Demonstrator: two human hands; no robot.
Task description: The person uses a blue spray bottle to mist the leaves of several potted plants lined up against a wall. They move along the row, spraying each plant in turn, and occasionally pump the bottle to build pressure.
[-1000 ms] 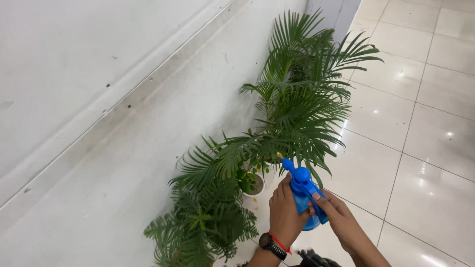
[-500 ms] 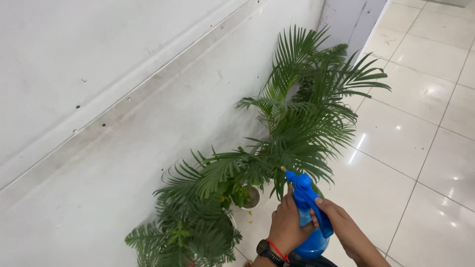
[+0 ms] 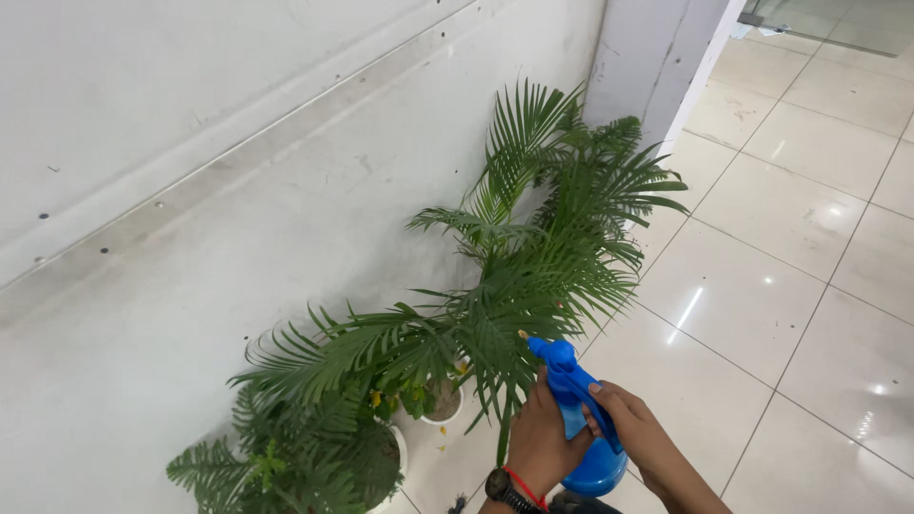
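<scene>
Glossy blue plastic spray bottle (image 3: 583,419), shiny polished floor tiles (image 3: 790,286), matt scuffed wall (image 3: 190,190)

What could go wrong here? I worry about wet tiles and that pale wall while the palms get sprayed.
1. The blue spray bottle, held by the left hand and right hand, points at the palm fronds; overspray may wet the glossy floor tiles, perhaps making them slippery.
2. Mist could mark the white wall right behind the plants.
</scene>
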